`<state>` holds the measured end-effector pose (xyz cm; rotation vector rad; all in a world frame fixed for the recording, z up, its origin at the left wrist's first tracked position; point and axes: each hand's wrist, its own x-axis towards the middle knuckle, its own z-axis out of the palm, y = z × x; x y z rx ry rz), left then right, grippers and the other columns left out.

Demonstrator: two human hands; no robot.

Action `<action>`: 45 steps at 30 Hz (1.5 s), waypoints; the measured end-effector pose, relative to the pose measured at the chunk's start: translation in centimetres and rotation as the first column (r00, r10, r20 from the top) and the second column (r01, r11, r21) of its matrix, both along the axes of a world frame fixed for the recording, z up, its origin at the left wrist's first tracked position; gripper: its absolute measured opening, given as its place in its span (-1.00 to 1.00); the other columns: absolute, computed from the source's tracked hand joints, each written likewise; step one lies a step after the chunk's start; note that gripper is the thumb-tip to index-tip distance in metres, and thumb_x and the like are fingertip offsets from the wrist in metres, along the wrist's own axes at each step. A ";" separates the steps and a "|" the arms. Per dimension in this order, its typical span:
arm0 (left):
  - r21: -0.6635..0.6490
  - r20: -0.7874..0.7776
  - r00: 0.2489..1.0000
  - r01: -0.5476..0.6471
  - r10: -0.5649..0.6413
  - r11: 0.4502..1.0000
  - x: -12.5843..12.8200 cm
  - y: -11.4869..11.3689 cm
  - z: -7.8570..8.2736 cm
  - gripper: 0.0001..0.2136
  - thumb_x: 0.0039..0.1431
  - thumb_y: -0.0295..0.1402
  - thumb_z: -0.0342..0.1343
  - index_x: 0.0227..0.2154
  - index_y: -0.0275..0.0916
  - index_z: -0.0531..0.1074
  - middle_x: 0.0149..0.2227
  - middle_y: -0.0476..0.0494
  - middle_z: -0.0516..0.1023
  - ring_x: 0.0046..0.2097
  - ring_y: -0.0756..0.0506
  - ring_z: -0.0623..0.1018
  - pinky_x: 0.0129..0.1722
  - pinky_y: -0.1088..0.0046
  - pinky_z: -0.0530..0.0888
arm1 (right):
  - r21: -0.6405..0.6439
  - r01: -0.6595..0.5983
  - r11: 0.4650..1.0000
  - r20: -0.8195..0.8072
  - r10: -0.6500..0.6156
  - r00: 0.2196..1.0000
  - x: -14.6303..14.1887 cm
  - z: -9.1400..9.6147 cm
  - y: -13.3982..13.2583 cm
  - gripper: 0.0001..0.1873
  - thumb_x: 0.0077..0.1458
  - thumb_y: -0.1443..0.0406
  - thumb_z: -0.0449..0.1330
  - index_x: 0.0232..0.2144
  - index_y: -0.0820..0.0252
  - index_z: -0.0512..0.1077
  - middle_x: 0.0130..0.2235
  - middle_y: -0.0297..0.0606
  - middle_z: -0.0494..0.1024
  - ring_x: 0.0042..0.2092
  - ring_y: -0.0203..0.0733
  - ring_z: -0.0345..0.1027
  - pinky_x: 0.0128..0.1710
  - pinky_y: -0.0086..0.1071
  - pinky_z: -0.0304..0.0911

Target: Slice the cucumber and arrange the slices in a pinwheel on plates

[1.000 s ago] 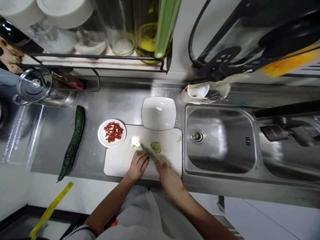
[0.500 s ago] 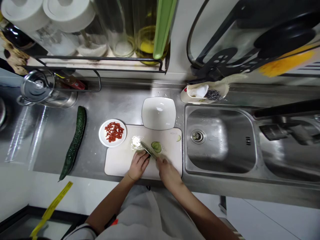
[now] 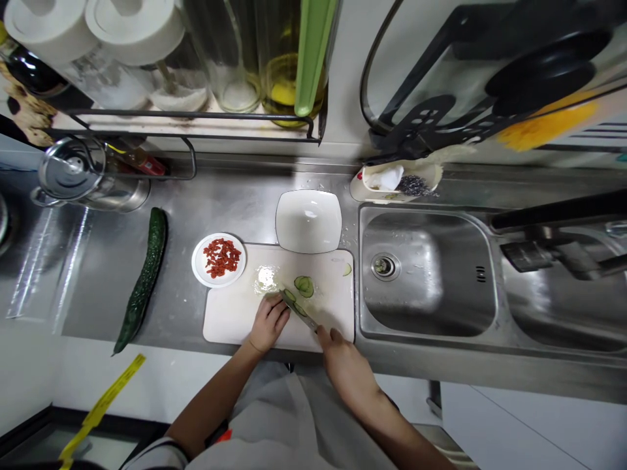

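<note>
On the white cutting board (image 3: 235, 320) my left hand (image 3: 268, 323) is curled over a piece of cucumber that it mostly hides. My right hand (image 3: 343, 356) grips the handle of a knife (image 3: 298, 309), whose blade lies against the left fingertips with green slices beside it. Two cut cucumber slices (image 3: 304, 285) lie just beyond the blade, and one more slice (image 3: 347, 269) sits near the board's far right corner.
A whole cucumber (image 3: 144, 281) lies on the steel counter to the left. A small plate of red berries (image 3: 219, 259) and a square white dish (image 3: 308, 220) stand behind the board. The sink (image 3: 426, 274) is on the right, a metal pot (image 3: 83, 173) at back left.
My right hand has drawn back toward me with the knife, so the blade sits lower on the board. The left hand stays in place.
</note>
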<state>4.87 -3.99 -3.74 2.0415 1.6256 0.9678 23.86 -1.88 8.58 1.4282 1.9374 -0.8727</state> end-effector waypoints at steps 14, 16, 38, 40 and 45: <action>0.000 0.034 0.999 -0.002 0.002 1.000 0.1 0.1 0.3 -0.77 0.17 -0.46 0.09 -0.09 -0.25 0.39 -0.15 -0.22 0.46 -0.04 -0.12 0.47 -0.02 0.23 0.46 | 0.018 0.024 1.000 -0.004 -0.024 1.000 0.0 0.7 -0.4 -0.51 0.13 0.54 -0.18 0.00 0.17 0.32 -0.19 -0.10 0.46 -0.29 -0.14 0.47 -0.40 -0.39 0.28; 0.010 0.039 0.999 0.002 -0.002 1.000 0.1 0.1 0.3 -0.75 0.16 -0.47 0.10 -0.08 -0.26 0.38 -0.14 -0.23 0.46 -0.04 -0.12 0.46 -0.02 0.23 0.46 | 0.026 0.016 1.000 0.008 -0.016 1.000 0.0 0.8 -0.3 -0.53 0.13 0.53 -0.17 -0.01 0.16 0.33 -0.20 -0.11 0.47 -0.29 -0.15 0.47 -0.40 -0.41 0.27; -0.005 0.021 1.000 0.006 -0.005 1.000 0.1 0.0 0.1 -0.76 0.19 -0.44 0.08 -0.07 -0.24 0.37 -0.14 -0.23 0.48 -0.03 -0.13 0.48 -0.01 0.18 0.46 | 0.009 -0.006 1.000 0.011 0.006 1.000 -0.2 0.7 0.4 -0.52 0.14 0.54 -0.18 0.00 0.14 0.32 -0.20 -0.13 0.49 -0.27 -0.20 0.47 -0.40 -0.46 0.24; -0.002 0.024 1.000 0.003 -0.003 1.000 0.0 0.1 0.1 -0.76 0.19 -0.43 0.08 -0.08 -0.24 0.38 -0.15 -0.23 0.48 -0.03 -0.13 0.48 -0.01 0.19 0.46 | 0.005 -0.005 1.000 -0.002 0.005 1.000 -0.2 0.6 0.5 -0.50 0.13 0.54 -0.18 0.01 0.15 0.32 -0.20 -0.13 0.49 -0.27 -0.19 0.47 -0.40 -0.45 0.24; -0.011 0.025 1.000 0.006 -0.006 1.000 0.0 0.0 0.0 -0.77 0.20 -0.41 0.06 -0.07 -0.24 0.38 -0.15 -0.24 0.49 -0.04 -0.13 0.49 -0.02 0.18 0.47 | 0.010 -0.027 1.000 -0.010 0.027 1.000 -0.2 0.5 0.7 -0.49 0.13 0.55 -0.21 -0.01 0.16 0.33 -0.19 -0.11 0.49 -0.27 -0.16 0.47 -0.39 -0.42 0.23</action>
